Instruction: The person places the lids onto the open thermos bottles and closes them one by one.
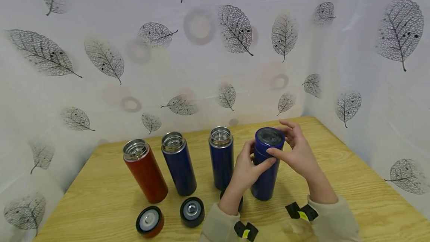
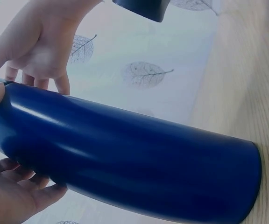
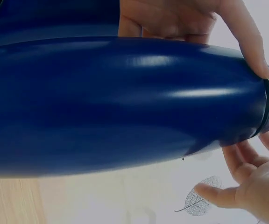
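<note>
While left fingers (image 1: pixel 248 150) clamp the lidded blue bottle (image 1: pixel 266 184), likely steadying it | right fingers (image 1: pixel 291 125) curl round its lid (image 1: pixel 270 136), presumably for purchase | counter (image 1: pixel 322 152) supports its base.

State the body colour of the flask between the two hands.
The flask is dark blue, best seen in the left wrist view.
</note>
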`<state>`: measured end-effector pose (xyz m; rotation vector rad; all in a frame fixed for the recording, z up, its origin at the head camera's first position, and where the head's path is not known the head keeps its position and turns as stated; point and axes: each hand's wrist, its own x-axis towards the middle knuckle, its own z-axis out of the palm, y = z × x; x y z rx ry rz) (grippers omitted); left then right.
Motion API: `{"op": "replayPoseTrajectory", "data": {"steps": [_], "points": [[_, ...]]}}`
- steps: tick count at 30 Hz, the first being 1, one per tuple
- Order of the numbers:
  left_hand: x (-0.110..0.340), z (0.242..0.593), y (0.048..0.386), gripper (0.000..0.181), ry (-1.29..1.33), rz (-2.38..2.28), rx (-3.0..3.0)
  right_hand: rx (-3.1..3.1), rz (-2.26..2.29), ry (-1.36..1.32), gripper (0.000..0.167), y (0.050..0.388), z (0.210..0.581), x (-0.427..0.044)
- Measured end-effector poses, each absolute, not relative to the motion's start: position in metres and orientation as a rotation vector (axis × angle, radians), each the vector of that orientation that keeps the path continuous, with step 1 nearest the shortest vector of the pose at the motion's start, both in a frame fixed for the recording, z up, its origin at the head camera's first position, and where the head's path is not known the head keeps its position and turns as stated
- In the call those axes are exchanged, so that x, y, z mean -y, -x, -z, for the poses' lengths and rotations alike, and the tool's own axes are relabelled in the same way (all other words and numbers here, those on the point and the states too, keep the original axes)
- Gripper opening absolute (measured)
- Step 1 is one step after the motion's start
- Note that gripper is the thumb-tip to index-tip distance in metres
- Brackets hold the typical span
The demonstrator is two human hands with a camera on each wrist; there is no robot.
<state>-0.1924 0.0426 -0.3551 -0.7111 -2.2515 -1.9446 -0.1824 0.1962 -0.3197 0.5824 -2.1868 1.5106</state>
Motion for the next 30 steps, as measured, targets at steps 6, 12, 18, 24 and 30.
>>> {"op": "replayPoseTrajectory", "data": {"steps": [6, 12, 18, 24, 30], "points": [[-0.0428, 0.3556, 0.1923, 0.056, 0.711, 1.940, 2.253, 2.220, -1.403, -0.520, 0.060, 0.1805, 0.3182, -0.1918], [-0.0429, 0.3549, 0.1918, 0.057, 0.707, 1.928, 2.254, 2.103, -1.670, -0.689, 0.041, 0.1798, 0.3180, -0.1949], [-0.0429, 0.3568, 0.1935, 0.057, 0.722, 1.937, 2.254, 1.996, -1.888, -0.912, 0.044, 0.1829, 0.3207, -0.1996], [-0.0425, 0.3563, 0.1927, 0.056, 0.721, 1.945, 2.252, 1.960, -1.897, -0.968, 0.049, 0.1831, 0.3196, -0.2009], [-0.0428, 0.3562, 0.1923, 0.056, 0.716, 1.944, 2.253, 1.993, -1.851, -0.879, 0.057, 0.1797, 0.3165, -0.2001]]}}
